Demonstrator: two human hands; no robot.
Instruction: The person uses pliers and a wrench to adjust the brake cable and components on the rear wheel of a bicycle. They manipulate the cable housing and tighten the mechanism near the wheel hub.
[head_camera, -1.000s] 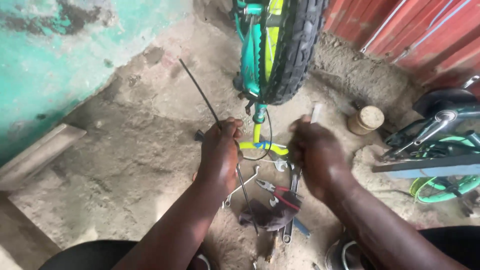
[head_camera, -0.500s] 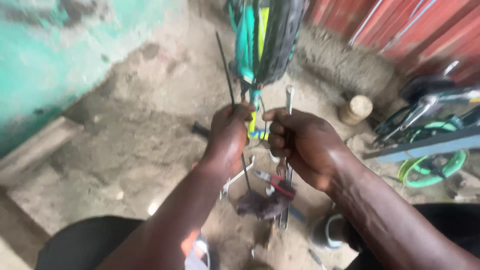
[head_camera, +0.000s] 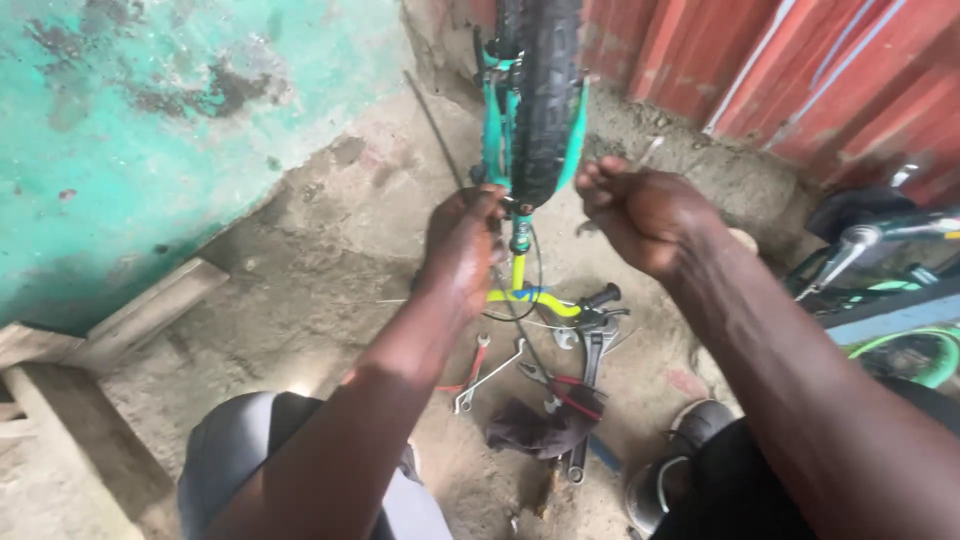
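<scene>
Head view, taking the upturned bicycle's front wheel as landmark: the wheel sits in the teal fork, and the work at its lower end looks unfinished, since the spanners and pliers lie spread on the dirt floor below it, beside a dark rag.

The left hand is just left of the wheel's lower edge, fingers curled shut around a thin dark rod slanting up past the fork. The right hand, just right of the wheel, is fisted on a small metal piece, forearm angled inward.
</scene>
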